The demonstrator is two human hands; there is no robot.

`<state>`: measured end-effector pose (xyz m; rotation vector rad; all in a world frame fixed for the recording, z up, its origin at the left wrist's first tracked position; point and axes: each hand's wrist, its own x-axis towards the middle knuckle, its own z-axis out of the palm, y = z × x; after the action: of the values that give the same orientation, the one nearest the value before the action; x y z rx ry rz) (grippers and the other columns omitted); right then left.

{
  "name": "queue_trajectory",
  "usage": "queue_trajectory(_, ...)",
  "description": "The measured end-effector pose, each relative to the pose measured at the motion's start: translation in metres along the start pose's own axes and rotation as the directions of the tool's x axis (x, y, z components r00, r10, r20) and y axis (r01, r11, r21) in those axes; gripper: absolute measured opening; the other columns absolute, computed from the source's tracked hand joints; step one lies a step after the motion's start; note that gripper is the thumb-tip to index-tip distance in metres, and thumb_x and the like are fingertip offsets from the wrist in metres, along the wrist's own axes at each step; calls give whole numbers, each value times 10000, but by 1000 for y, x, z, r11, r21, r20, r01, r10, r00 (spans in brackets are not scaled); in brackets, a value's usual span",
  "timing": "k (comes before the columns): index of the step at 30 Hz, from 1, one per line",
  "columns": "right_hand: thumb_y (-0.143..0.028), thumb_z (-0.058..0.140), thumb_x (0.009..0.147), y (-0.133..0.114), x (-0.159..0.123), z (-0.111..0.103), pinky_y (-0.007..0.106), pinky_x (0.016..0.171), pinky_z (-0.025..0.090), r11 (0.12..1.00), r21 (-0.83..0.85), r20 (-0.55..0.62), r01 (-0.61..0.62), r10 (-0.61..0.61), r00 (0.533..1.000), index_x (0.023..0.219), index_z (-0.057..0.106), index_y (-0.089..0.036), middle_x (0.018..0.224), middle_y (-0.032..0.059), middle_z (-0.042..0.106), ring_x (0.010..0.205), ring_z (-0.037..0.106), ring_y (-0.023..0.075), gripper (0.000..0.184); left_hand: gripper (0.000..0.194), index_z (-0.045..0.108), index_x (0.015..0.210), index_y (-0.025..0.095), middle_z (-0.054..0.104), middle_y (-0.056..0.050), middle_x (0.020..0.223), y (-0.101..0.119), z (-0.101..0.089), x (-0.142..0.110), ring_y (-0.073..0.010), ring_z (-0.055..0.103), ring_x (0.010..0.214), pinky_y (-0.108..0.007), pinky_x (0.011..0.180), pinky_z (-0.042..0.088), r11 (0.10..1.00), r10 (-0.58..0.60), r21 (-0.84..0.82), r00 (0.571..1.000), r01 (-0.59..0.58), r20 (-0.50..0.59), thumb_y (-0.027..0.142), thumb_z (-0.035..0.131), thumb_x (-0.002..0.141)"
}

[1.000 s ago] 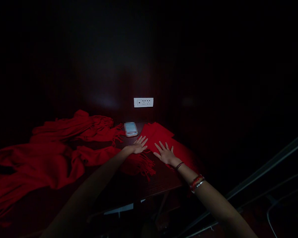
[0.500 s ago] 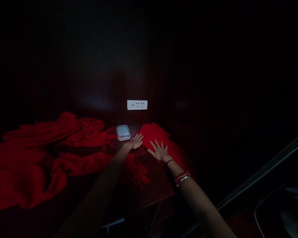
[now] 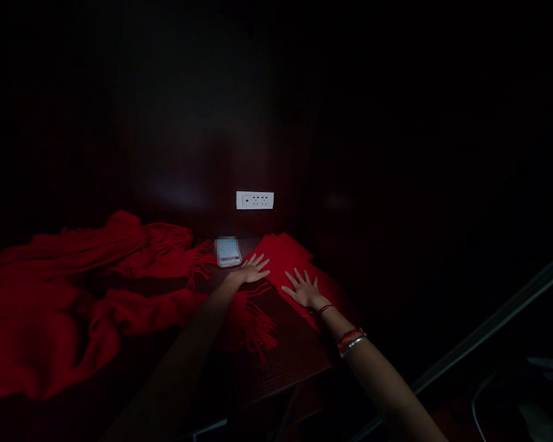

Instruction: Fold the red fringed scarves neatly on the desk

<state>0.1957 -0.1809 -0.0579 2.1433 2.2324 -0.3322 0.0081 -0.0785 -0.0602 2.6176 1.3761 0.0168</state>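
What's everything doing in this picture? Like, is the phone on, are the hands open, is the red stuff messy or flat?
Right-hand red cloth: laid flat, looks folded
Left hand: open, fingers spread
Right hand: open, fingers spread
Far red scarf: bunched up
Near red scarf: rumpled
Phone: lying down, screen lit, partly blurred
Wall socket: nothing plugged in

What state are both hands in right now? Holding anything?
Left hand: open, fingers spread at the edge of the right-hand red cloth, gripping nothing.
Right hand: open, fingers spread, apparently resting on the same cloth, gripping nothing.
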Motion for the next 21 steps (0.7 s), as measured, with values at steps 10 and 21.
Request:
queue_trajectory(10,-530,214,808,-18,5,-34,472,964,88,971,-71,-252,229,-239,938,1304,208,-242,1382,52,113,1242,48,268,574,506,76,1321,207,19,-33,1382,1,-13,1,-226,-10,1249,-446,984,128,999,2,-31,997,-5,-76,410,116,859)
queue_trajectory(21,-466,191,836,-14,4,-3,556,921,88,924,-88,-45,372,-377,925,1248,242,-425,1383,-62,104,1233,50,317,417,439,252,1280,244,222,-14,1349,-22,-5,8,-237,133,1241,-528,965,50,994,31,104,997,-24,-67,314,244,847)
